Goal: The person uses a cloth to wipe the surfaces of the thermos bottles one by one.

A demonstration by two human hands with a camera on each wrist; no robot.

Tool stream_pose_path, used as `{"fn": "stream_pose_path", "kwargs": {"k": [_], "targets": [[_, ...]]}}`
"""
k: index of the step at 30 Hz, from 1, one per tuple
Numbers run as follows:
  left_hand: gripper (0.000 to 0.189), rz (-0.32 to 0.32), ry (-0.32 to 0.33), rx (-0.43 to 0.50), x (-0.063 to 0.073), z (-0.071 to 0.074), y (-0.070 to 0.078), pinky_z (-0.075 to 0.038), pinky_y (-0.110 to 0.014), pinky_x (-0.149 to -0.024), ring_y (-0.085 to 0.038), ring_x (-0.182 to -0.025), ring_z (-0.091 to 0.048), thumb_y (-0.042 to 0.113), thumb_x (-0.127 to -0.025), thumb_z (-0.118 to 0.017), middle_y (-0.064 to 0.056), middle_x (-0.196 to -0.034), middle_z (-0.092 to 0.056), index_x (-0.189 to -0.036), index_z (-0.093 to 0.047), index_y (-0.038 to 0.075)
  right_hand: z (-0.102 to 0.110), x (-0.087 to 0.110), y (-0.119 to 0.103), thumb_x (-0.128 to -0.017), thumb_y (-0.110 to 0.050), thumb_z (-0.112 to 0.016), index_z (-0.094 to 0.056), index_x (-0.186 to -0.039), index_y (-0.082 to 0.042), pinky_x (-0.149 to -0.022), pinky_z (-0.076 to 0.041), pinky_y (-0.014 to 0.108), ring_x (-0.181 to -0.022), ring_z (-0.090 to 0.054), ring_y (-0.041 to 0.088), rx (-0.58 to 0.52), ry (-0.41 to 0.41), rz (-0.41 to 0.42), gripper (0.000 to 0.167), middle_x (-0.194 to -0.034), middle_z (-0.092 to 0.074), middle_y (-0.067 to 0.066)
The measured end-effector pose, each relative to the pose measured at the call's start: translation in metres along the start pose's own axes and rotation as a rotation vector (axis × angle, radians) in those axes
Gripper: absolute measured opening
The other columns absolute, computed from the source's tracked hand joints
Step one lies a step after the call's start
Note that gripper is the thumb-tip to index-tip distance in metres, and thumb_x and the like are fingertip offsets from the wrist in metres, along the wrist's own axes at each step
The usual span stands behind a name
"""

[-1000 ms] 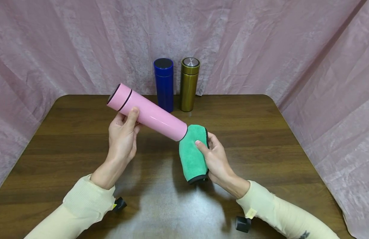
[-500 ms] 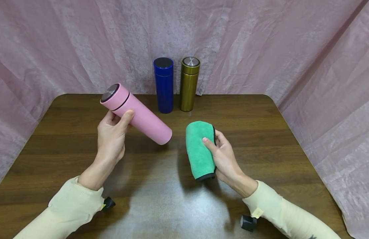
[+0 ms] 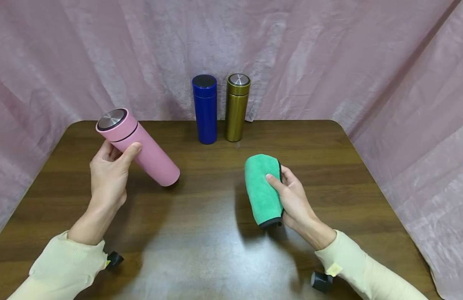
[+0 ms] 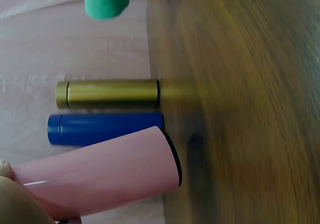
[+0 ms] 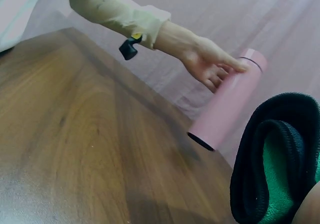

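Observation:
My left hand [image 3: 108, 175] grips a pink thermos bottle [image 3: 150, 156] just below its lid, thumb on the near side. The bottle leans with its silver-topped lid up and to the left; in the right wrist view its dark base is lifted off the table. A folded green cloth [image 3: 262, 189] with black edging is in my right hand [image 3: 295, 200], thumb pressed on its face. The right wrist view shows the folded layers of the cloth [image 5: 272, 179] close up. Bottle and cloth are well apart.
At the table's back edge a blue thermos bottle [image 3: 205, 110] and a gold thermos bottle [image 3: 237, 109] stand upright side by side. Pink curtains [image 3: 299, 58] hang behind and beside the brown wooden table [image 3: 201, 208]. Each wrist carries a small black camera.
The pink bottle has moved left, away from the cloth it was touching, and has tipped more upright. My right hand has drawn the cloth a little to the right.

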State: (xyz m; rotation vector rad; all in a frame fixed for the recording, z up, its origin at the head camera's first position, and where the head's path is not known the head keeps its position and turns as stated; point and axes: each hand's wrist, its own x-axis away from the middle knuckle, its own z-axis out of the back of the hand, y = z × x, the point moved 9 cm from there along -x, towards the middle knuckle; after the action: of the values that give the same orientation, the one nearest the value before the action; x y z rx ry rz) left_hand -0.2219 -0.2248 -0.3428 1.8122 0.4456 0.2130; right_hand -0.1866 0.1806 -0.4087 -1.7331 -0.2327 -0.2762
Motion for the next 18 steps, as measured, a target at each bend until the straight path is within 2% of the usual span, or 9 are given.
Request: {"fn": "stream_pose_path", "kwargs": {"k": [10,18], "targets": [[0.043,-0.017,0.083,-0.041,-0.019,0.042,0.017,-0.048,-0.019,-0.091,-0.016,-0.107,-0.062,0.000,-0.086,-0.083,-0.006,-0.114,-0.070,-0.126,-0.071,0.009,0.027,0.001,-0.008,-0.107,-0.024,-0.061,-0.049,-0.136,-0.016,-0.083,-0.059,0.037,-0.103,-0.065,0.021,-0.031,0.031,0.005,0.033,-0.129,-0.057,0.003],[0.048,-0.004,0.126,-0.036,-0.032,0.074,0.023,-0.048,-0.016,-0.090,-0.015,-0.109,-0.061,-0.002,-0.084,-0.084,-0.004,-0.116,-0.070,-0.128,-0.070,0.009,0.037,0.004,-0.012,-0.106,-0.026,-0.063,-0.048,-0.137,-0.017,-0.081,-0.059,0.035,-0.101,-0.065,0.019,-0.031,0.049,0.002,0.036,-0.127,-0.057,0.002]]}}
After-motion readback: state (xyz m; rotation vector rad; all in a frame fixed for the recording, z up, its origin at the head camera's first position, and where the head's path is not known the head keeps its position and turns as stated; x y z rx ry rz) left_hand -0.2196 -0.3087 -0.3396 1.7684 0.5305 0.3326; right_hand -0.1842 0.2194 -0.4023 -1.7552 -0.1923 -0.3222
